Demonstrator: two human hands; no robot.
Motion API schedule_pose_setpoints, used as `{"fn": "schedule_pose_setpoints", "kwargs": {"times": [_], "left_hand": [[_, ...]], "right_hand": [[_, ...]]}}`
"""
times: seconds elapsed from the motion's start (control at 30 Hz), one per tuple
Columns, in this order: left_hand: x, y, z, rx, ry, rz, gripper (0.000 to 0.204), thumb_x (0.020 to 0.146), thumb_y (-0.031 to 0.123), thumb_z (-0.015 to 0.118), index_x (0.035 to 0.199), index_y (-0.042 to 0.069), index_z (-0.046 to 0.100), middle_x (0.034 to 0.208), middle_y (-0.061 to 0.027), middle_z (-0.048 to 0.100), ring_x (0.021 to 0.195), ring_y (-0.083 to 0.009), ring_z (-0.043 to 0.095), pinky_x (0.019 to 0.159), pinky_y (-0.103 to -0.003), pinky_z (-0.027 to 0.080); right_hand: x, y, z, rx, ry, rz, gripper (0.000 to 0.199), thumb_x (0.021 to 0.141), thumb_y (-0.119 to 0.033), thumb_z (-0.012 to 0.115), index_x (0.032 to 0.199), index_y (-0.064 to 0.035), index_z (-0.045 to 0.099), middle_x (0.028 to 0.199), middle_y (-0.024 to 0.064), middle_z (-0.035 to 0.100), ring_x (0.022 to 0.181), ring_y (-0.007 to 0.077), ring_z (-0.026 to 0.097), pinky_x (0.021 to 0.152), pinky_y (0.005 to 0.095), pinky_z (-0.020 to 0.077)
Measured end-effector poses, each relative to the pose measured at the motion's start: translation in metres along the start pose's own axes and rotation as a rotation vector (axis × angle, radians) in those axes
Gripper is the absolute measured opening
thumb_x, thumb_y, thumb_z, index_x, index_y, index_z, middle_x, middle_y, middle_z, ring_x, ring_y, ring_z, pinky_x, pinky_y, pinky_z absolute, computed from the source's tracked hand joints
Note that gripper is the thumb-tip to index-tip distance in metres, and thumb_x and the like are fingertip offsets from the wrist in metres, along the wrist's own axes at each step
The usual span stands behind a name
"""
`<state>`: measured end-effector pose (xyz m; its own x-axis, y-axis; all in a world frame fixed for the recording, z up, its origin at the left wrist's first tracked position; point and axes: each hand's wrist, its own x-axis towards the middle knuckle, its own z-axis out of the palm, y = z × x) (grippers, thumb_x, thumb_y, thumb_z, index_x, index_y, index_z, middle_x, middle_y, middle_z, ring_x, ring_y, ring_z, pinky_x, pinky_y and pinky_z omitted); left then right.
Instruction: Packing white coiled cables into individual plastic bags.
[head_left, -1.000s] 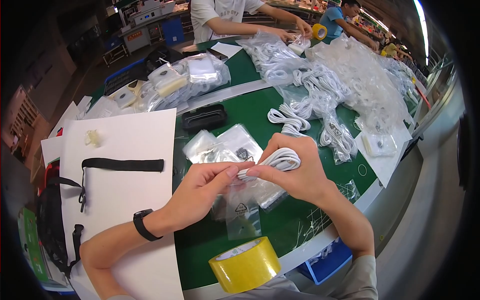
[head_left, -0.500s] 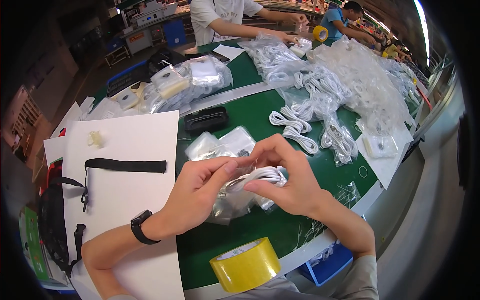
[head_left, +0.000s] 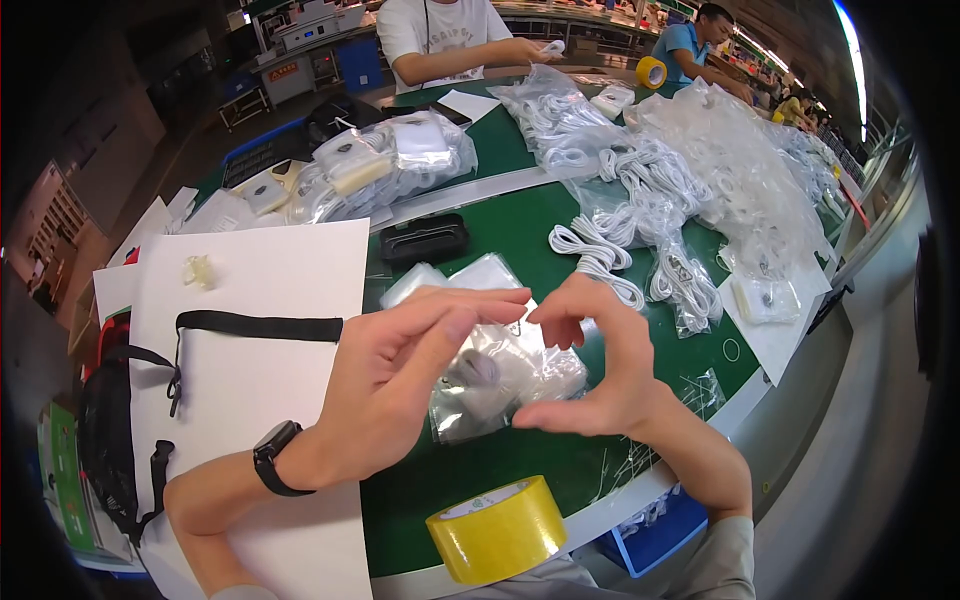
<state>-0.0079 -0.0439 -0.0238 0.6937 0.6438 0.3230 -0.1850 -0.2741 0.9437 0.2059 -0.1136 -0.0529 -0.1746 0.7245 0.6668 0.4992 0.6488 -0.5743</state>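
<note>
My left hand (head_left: 385, 365), with a black watch (head_left: 275, 455) on the wrist, has its fingers stretched out and the thumb lying along them. Facing it, my right hand (head_left: 605, 365) curves into a wide C, thumb well apart from the fingers; nothing shows in its grasp. Below and between the hands lie clear plastic bags (head_left: 470, 395) with pale contents, which I cannot make out exactly. More flat clear bags (head_left: 490, 272) stick out just beyond my left fingers. No white cable shows in either hand.
A yellow tape roll (head_left: 497, 530) stands near the front edge. Coiled white cables (head_left: 595, 250) and a large pile of clear bags (head_left: 725, 170) lie to the right. A black tray (head_left: 425, 240) sits ahead; white card (head_left: 255, 400) covers the left. A person (head_left: 450, 45) works across the table.
The coiled white cable that was between my hands is no longer seen there. My right hand has opened wider and moved apart from the left. The person opposite has drawn their hands together.
</note>
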Motion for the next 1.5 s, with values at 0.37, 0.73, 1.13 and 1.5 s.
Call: {"fn": "schedule_pose_setpoints", "kwargs": {"times": [0.37,0.73,1.13,1.5], "left_hand": [[-0.012,0.027,0.005,0.318,-0.076,0.189,0.036,0.106,0.021,0.044,0.113,0.001,0.073,0.132,-0.0175,0.063,0.125,-0.0258,0.051,0.105,-0.038,0.04],[-0.001,-0.015,-0.016,0.565,-0.157,-0.054,0.043,0.093,0.025,0.069,0.125,-0.002,0.061,0.121,-0.0186,0.063,0.11,-0.0334,0.057,0.095,-0.039,0.047],[0.007,-0.069,-0.052,0.911,-0.322,-0.078,0.042,0.084,0.034,0.077,0.107,0.006,0.056,0.11,-0.0127,0.055,0.102,-0.0317,0.049,0.086,-0.039,0.046],[0.02,-0.066,-0.056,0.667,-0.157,-0.161,0.021,0.086,0.02,0.076,0.097,0.001,0.076,0.083,-0.0086,0.072,0.083,-0.0206,0.057,0.072,-0.033,0.047]], "right_hand": [[-0.006,-0.014,0.026,0.337,-0.127,0.186,0.062,0.077,-0.021,0.085,0.13,-0.0032,0.057,0.111,0.0174,0.065,0.108,0.0294,0.064,0.097,0.0367,0.0474],[0.003,0.028,-0.101,-0.463,0.136,0.594,0.029,0.101,-0.022,0.052,0.104,0.0034,0.067,0.076,0.01,0.064,0.071,0.0184,0.061,0.07,0.0343,0.0479],[-0.012,0.046,-0.054,-1.185,-0.202,0.57,0.044,0.079,-0.021,0.079,0.11,0.0017,0.058,0.115,0.018,0.055,0.109,0.0366,0.05,0.095,0.0456,0.0411],[-0.006,0.048,-0.05,-0.898,-0.188,0.738,0.022,0.081,-0.011,0.07,0.097,-0.0034,0.056,0.097,0.0151,0.063,0.083,0.0355,0.058,0.076,0.0413,0.0473]]}}
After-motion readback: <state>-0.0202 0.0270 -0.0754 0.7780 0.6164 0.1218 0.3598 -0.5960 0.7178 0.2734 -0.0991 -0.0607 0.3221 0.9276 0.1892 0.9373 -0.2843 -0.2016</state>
